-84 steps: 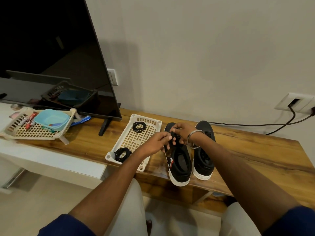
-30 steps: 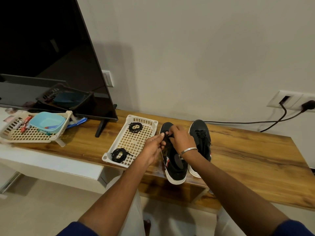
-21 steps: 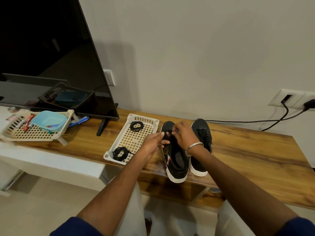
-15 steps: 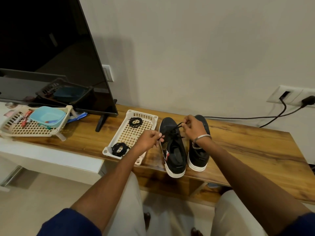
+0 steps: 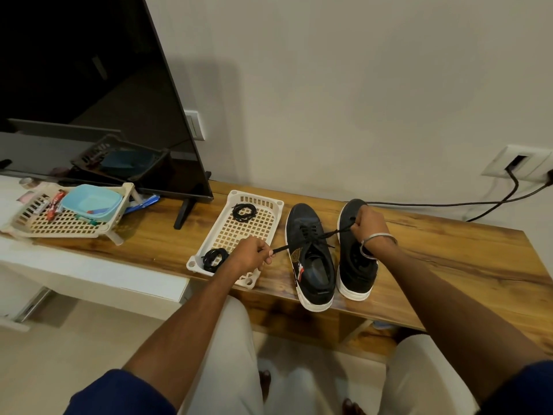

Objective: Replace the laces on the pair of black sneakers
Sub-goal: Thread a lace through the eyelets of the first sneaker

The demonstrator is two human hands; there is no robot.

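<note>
Two black sneakers with white soles stand side by side on the wooden bench, toes to the wall: the left sneaker (image 5: pixel 309 259) and the right sneaker (image 5: pixel 356 265). A black lace (image 5: pixel 321 235) runs through the left sneaker's eyelets, and its two ends are stretched outward. My left hand (image 5: pixel 250 256) pinches the left end beside the shoe. My right hand (image 5: pixel 369 224) grips the right end above the right sneaker's toe. Two coiled black laces, the far coil (image 5: pixel 244 211) and the near coil (image 5: pixel 214 258), lie in a cream tray (image 5: pixel 276 206).
A dark TV (image 5: pixel 89 94) on a stand fills the left. A second cream basket (image 5: pixel 59 226) with a blue tub (image 5: pixel 92 202) sits in front of it. A black cable (image 5: pixel 434 204) runs along the bench (image 5: pixel 449 259) to a wall socket (image 5: pixel 520 163).
Both hands moved apart from the left sneaker's tongue, drawing the lace ends out sideways. The view has shifted slightly.
</note>
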